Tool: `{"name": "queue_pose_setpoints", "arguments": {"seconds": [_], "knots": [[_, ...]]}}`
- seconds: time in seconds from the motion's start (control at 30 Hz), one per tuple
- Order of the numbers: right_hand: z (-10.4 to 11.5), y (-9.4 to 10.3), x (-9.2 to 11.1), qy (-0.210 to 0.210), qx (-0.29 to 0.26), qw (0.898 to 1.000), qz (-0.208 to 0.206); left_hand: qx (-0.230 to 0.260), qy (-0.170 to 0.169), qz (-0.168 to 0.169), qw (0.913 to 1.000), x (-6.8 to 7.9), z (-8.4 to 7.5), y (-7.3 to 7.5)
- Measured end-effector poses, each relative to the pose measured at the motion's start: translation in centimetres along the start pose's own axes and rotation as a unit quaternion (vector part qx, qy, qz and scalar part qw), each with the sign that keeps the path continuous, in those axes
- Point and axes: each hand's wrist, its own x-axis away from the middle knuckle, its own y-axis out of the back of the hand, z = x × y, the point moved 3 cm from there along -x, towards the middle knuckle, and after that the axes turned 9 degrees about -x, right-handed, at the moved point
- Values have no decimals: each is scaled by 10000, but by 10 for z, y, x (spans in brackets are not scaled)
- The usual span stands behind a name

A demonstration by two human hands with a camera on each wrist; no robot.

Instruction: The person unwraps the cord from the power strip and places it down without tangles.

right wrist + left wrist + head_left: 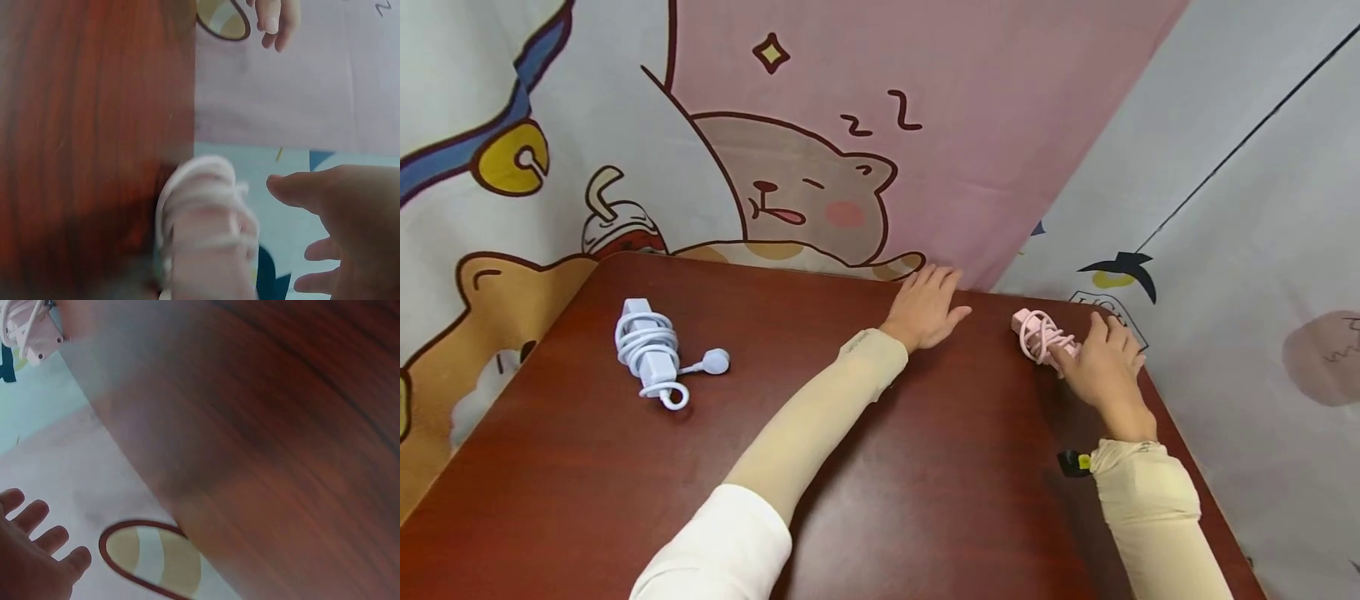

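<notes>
At the right of the head view, a pink power strip (1036, 335) with its cord wound round it is on the table. My right hand (1103, 367) is beside it, fingers spread, overlapping its near end in that view. The right wrist view shows a gap between the thumb and the pink strip (212, 250). Near the table's far edge my left hand (925, 310) is held out with straight fingers and nothing in it. A pale blue power strip (657, 367), also wrapped in its cord, lies at the left with its plug (716, 361) sticking out to the right.
The dark red-brown table (925, 467) runs to a cloth backdrop (985, 100) printed with cartoon animals. Another pale cloth (1247, 275) hangs along its right side. A small black piece with a yellow mark (1075, 463) shows at the right wrist.
</notes>
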Motion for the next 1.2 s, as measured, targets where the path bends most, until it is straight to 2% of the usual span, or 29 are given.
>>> {"name": "queue_pose_setpoints", "arguments": {"seconds": [0.17, 0.37, 0.57, 0.7, 0.9, 1.2], "knots": [[-20, -4, 8, -119, -75, 9999, -16, 76, -102, 61, 9999, -5, -17, -15], [-42, -7, 21, -117, -84, 9999, 53, -27, -484, 190, 9986, -10, -48, -29], [-57, -6, 24, 82, 11, 9999, 69, -178, -748, 313, 9965, -23, -75, -39], [-64, -5, 25, 35, -159, 9997, 169, -175, -973, 514, 9938, -33, -89, -46], [-68, -10, 29, 70, -257, 9994, 202, 72, -926, 851, 9920, -44, -97, -49], [-63, -21, 24, 428, -392, 9983, -92, 239, -737, 1185, 9899, -55, -91, -49]]}}
